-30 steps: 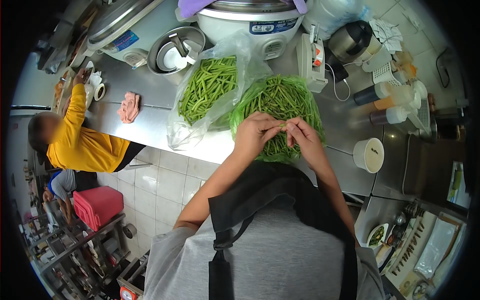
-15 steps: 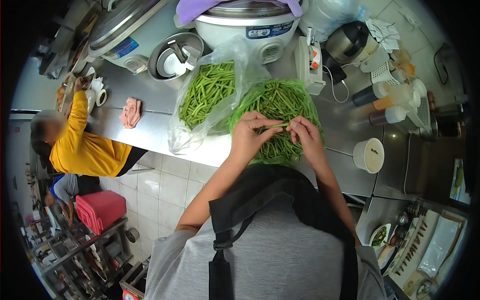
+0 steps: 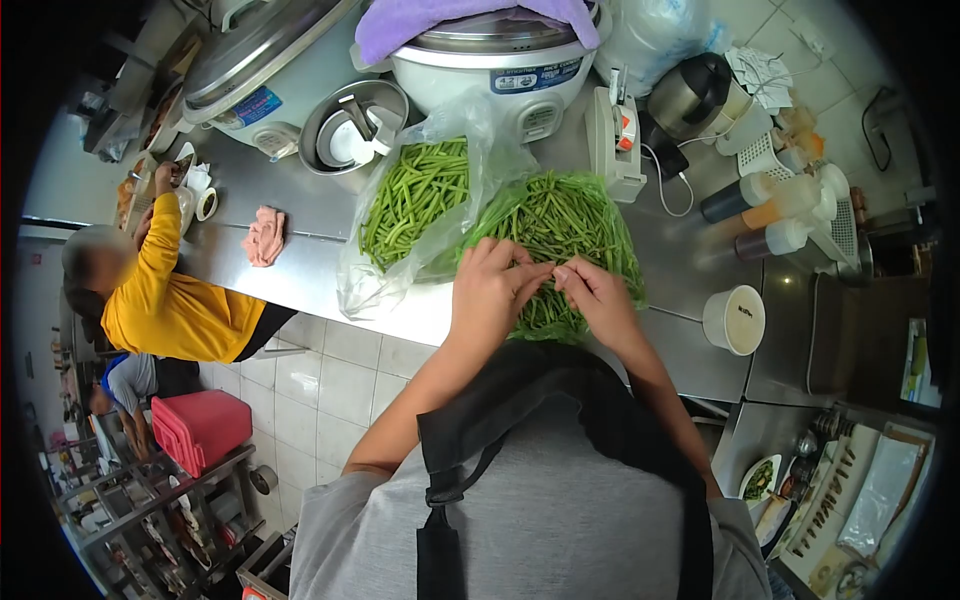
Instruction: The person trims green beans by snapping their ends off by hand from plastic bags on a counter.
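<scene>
At the near edge of the steel counter (image 3: 316, 262), the left hand (image 3: 486, 292) and right hand (image 3: 603, 302) meet above the green bag (image 3: 628, 250) of beans (image 3: 560, 215). Each hand is closed to a fingertip pinch; any item between the fingertips is too small to identify. Adjacent left: an open clear bag (image 3: 375, 296) containing brighter beans (image 3: 417, 195). Far side: a rice cooker (image 3: 450, 82) under a purple cloth (image 3: 445, 22).

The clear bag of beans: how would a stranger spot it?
Find the big rice cooker draped with a purple cloth. On the counter before it, a clear bag and a green bag of beans lie side by side. Yours is the clear one, left of the other, which has the left hand and right hand over it.
</scene>
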`<state>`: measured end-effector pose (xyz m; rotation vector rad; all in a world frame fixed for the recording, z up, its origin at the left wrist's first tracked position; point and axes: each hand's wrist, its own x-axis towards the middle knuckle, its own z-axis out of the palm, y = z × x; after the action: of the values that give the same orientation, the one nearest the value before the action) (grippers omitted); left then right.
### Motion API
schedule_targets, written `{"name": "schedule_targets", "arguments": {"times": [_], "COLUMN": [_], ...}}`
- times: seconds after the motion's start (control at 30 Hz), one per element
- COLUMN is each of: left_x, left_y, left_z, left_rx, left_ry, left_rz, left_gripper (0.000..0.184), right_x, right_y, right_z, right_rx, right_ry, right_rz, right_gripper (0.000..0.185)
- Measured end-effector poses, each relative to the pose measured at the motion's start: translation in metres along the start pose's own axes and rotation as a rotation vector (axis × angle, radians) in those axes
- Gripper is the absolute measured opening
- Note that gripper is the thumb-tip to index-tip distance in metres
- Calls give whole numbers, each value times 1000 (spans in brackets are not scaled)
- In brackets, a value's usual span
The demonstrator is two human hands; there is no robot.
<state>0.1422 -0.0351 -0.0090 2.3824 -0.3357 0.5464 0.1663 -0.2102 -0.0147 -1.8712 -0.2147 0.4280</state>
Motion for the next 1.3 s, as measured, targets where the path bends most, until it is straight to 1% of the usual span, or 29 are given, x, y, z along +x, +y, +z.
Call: {"name": "schedule_targets", "arguments": {"times": [0.03,0.1,0.13,0.23,0.3,0.4,0.43,0.5,0.53,0.63,0.73,0.83,0.93,1.0,1.07,1.17,1.27,1.3], "left_x": [-1,-2,-4,-8,-11,-16,-16,-12,-11,-8,-6,-10,-15,-21,-25,-23,-22,-24], "left_y": [-1,-5,-7,-12,-9,-10,-6,0,-3,-10,-11,-17,-19,-27,-34,-36,-30,-31], "left_z": [1,4,6,11,14,25,26,24,24,22,22,28,27,27,25,17,12,13], "left_rx": [-49,-148,-245,-544,-759,-1100,-1160,-1276,-1290,-1297,-1245,-1313,-1242,-1136,-1137,-1160,-1209,-1196], "left_ry": [-8,-23,-43,-99,-138,-88,-87,-82,-84,-82,-91,-122,-80,-90,-141,-167,-103,-111], "left_rz": [-21,-64,-121,-298,-429,-542,-635,-824,-838,-857,-853,-805,-770,-716,-708,-687,-644,-643], "left_gripper": [21,20,18,14,12,13,15,18,19,21,21,23,22,20,19,18,12,11], "right_x": [-1,-1,-1,-5,-7,-7,-6,1,3,5,-1,-2,-2,-5,-5,-3,-1,-1], "right_y": [2,13,17,17,14,5,2,8,13,24,9,10,13,6,6,3,6,7], "right_z": [0,5,7,4,6,7,6,7,8,8,9,15,13,14,15,18,20,21], "right_rx": [28,249,360,536,678,861,917,992,1029,840,685,613,482,363,310,348,360,364], "right_ry": [-17,-55,-76,-202,-202,-232,-246,-192,-166,-105,-206,-285,-257,-166,-111,-42,13,21], "right_rz": [8,-17,-32,73,118,132,128,120,115,155,287,185,174,153,113,133,114,114], "right_gripper": [25,23,22,22,24,27,27,28,28,31,30,26,23,24,24,23,23,23]}}
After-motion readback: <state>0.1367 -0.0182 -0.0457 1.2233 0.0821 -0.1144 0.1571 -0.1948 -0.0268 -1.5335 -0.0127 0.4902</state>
